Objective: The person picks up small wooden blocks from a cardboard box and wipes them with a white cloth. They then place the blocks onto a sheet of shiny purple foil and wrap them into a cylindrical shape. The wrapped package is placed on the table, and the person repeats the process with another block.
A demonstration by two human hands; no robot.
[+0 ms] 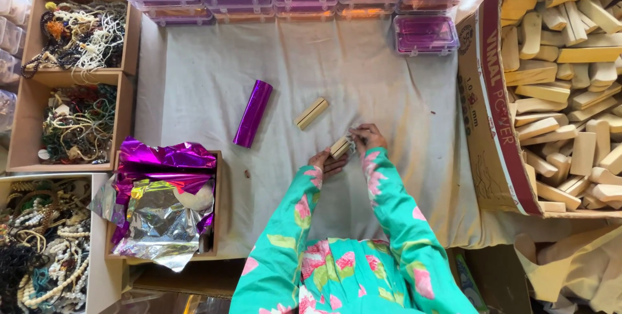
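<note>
Your left hand [327, 160] and right hand [367, 136] meet over the cloth-covered counter [389, 94], both closed on one small wooden block [339, 147]: the left cradles it from below, and the right pinches its upper end with fingertips. That held block is the landmark. A second wooden block [311, 113] lies just up and left of it on the cloth, apart from your hands. Further left lies a purple foil roll [253, 113]. Down-left of the held block, a box of crumpled foil sheets [162, 204] sits. Well to the right stands a large cardboard carton of wooden blocks [564, 87].
</note>
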